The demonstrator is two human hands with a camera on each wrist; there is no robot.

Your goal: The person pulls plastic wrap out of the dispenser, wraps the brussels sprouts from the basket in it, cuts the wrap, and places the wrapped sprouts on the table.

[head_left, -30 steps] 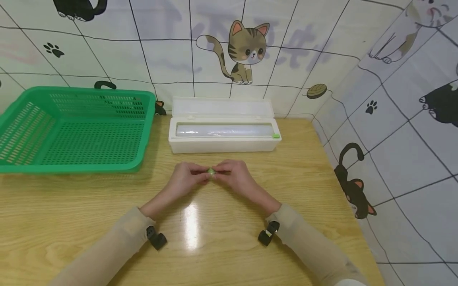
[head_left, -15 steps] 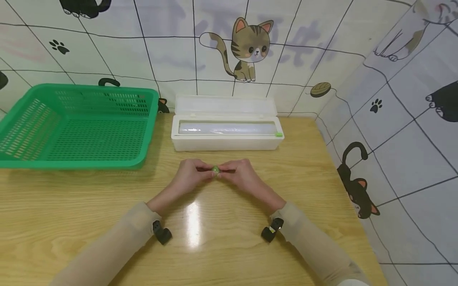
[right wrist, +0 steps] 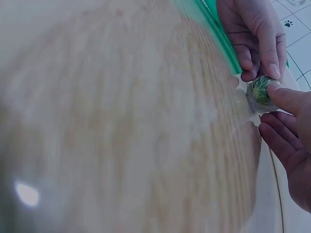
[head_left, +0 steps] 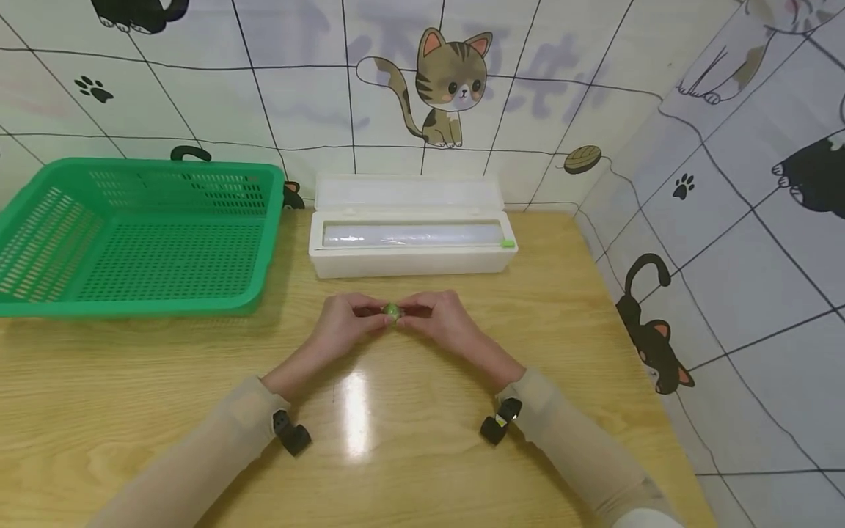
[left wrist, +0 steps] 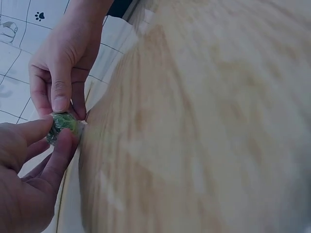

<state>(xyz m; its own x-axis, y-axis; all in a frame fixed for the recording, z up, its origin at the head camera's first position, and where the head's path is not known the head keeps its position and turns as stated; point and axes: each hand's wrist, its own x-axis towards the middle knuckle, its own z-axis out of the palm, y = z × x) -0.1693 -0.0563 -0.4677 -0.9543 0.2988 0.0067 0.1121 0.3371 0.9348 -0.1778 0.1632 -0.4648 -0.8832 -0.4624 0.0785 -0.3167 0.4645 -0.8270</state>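
Between both hands, just above the table in front of the white box, is a small Brussels sprout [head_left: 392, 312] wrapped in clear cling film. My left hand [head_left: 348, 323] pinches it from the left with thumb and fingers. From the other side, the thumb and fingers of my right hand [head_left: 439, 320] pinch it too. Close up in the left wrist view, the wrapped sprout [left wrist: 62, 124] looks dark green under shiny, crumpled film. Pale veins show on the sprout [right wrist: 261, 90] in the right wrist view. The fingers hide part of it.
A white cling film dispenser [head_left: 412, 262] stands behind the hands, lid raised, a film roll [head_left: 412, 235] inside and a green slider [head_left: 507, 243] at its right end. To the left sits a green plastic basket [head_left: 165, 304]. Cat-patterned sheeting [head_left: 297, 110] borders the wooden table [head_left: 422, 469].
The hands stay together at about the same place, their fingers shifting slightly around the sprout. More of the green sprout shows between the fingertips now. The head view has swayed a little.
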